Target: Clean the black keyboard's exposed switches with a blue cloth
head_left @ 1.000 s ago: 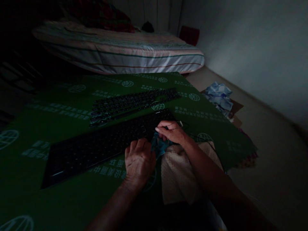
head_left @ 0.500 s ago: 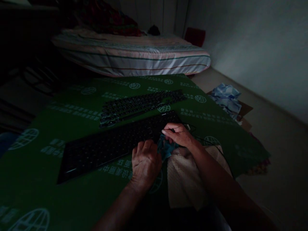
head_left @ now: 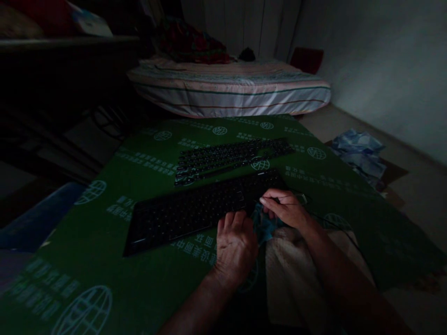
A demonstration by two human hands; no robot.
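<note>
A black keyboard base (head_left: 188,216) lies aslant on the green table cover, most of its keycaps off. Near its front edge, my left hand (head_left: 235,244) is closed, knuckles up, against a crumpled blue cloth (head_left: 262,223). My right hand (head_left: 284,207) hovers over the keyboard's right end, thumb and forefinger pinched. What lies in that pinch is too dark to make out. The blue cloth hangs between the two hands. Behind the keyboard, loose black keycaps (head_left: 216,160) are laid out in rows. A beige cloth (head_left: 293,270) lies under my right forearm.
The green printed cover (head_left: 157,288) spreads over the table. A thin black cable (head_left: 328,221) runs along the right. Beyond stands a bed (head_left: 230,95) with striped bedding. Crumpled blue-white material (head_left: 359,149) lies on the floor at right, and a blue seat (head_left: 45,214) stands at left.
The view has turned left, so everything sits further right in the picture. Both hands keep nearly the same pose around the blue cloth.
</note>
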